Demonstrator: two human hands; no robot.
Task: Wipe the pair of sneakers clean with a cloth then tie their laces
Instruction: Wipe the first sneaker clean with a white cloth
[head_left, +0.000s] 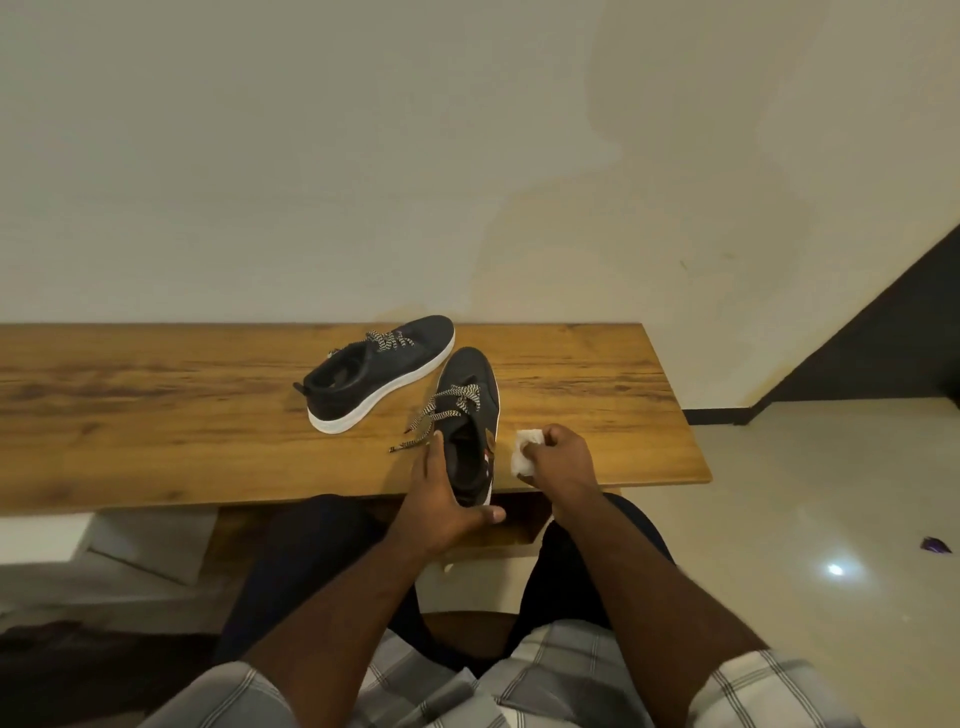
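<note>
Wooden table (208, 405); cream wall (363, 156); glossy tiled floor (831, 493)

You are wearing a short-sleeved shirt (571, 675) in a pale grey and white check, crossed by thin dark lines that form large squares. Its sleeves end above the elbow, so both of your forearms are bare down to the wrist. Your left hand (441, 506) and right hand (563, 457) are bare too, with no glove, ring, watch or band that can be made out. Below the shirt your legs are covered by dark trousers (311, 545), near black in this dim light.
</note>
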